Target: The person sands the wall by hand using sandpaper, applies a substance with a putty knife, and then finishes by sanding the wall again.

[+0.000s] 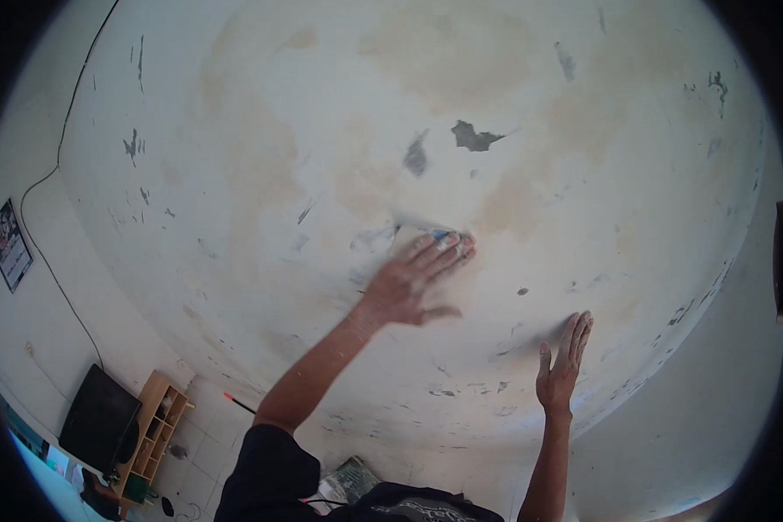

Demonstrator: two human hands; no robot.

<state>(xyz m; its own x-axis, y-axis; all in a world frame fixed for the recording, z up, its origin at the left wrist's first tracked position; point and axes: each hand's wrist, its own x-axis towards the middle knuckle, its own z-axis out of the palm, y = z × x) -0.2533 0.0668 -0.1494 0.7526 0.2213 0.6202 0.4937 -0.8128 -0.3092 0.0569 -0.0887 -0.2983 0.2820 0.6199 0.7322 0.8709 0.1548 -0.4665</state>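
Nearest is a dark short sleeve (pixel 265 470), well below and to the left of the jagged grey chip (pixel 472 137) in the wall (pixel 531 165). From it a bare forearm runs up to the left hand (pixel 404 287), below the chip and a little to its left. Its grip is wide: palm down, fingers spread, thumb out to the side, the skin whitened with dust. The right hand (pixel 561 374), farther below the chip and to its right, lies flat towards the wall, fingers close together, thumb apart, holding nothing that shows.

Under the left fingers, just below the chip, a thin sheet (pixel 441 233) lies against the wall. It is pale, almost the wall's own tone, with one corner bare, a straight upper edge and a bit of blue between the fingertips; the hand covers much of the rest. I cannot tell whether any finger curls round its edge.

The wall is off-white, clouded with tan stains (pixel 509 204) and nicked with grey scars; a soft grey smear (pixel 416 155) sits just left of the chip. Farthest off, well below and left of the chip, are a black television (pixel 100 418) and a wooden shelf (pixel 158 426).
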